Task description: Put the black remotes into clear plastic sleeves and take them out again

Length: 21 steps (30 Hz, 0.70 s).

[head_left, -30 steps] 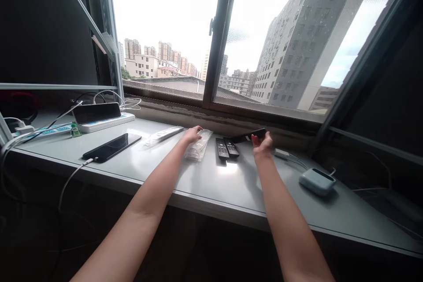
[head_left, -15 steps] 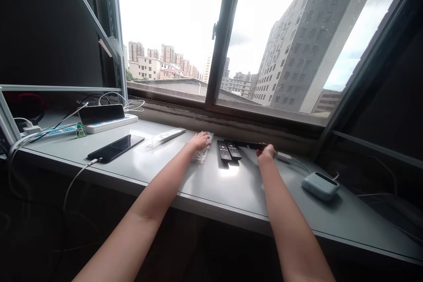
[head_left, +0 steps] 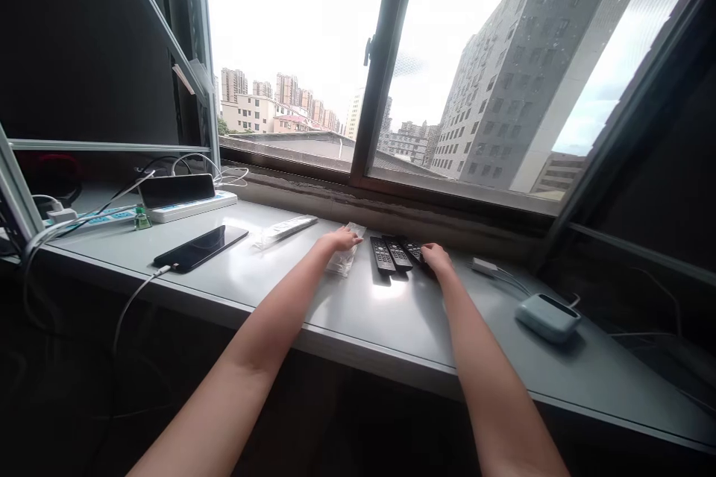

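Two black remote controls lie side by side on the desk, a left one (head_left: 382, 255) and a middle one (head_left: 398, 253). Just right of them is a third black remote control (head_left: 413, 248), its near end covered by my right hand (head_left: 438, 259). The fingers of that hand are closed on its right side. My left hand (head_left: 342, 239) rests with outstretched fingers on a crumpled clear plastic bag (head_left: 342, 262); what the bag holds, if anything, is unclear. Farther left lies a white remote-like object in clear wrapping (head_left: 288, 228).
A dark tablet or phone (head_left: 201, 247) with a white cable lies on the left, near a power strip (head_left: 193, 206) with a phone on it and a small green bottle (head_left: 142, 218). To the right are a white plug (head_left: 484, 266) and a pale blue device (head_left: 548, 315). The desk's front edge (head_left: 380, 358) runs below my forearms.
My right hand has moved left with the third remote control, which now lies beside the other two with its buttons showing. My left hand stays on the plastic bag, its fingers closer together.
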Motion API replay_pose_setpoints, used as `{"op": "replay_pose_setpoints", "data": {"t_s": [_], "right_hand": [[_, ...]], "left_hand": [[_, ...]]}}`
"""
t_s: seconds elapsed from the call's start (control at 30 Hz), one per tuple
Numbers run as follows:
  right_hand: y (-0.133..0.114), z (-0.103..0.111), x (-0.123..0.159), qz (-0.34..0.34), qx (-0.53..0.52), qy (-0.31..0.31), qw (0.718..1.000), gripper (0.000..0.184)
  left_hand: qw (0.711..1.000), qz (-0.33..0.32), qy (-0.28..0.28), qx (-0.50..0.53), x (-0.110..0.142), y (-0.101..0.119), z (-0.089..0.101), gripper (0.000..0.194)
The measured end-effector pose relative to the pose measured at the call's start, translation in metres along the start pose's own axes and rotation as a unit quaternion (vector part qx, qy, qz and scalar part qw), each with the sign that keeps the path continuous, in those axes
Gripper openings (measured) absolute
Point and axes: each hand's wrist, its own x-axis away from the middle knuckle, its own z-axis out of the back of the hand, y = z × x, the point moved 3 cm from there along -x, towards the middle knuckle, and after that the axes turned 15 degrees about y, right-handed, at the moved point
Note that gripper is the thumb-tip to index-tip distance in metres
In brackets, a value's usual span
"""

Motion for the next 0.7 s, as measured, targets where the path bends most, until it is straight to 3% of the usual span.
{"op": "replay_pose_setpoints", "data": {"t_s": [0.33,0.7], "right_hand": [[-0.009,0.006,0.012,0.076,0.153,0.006,0.985,0.037],[-0.012,0.001,0.015,0.116,0.199,-0.002,0.973,0.032]], "left_hand": [[0.995,0.065,-0.039,-0.059,0.017,0.01,-0.008,0.07],[0.994,0.099,-0.042,-0.034,0.02,0.015,-0.007,0.076]]}}
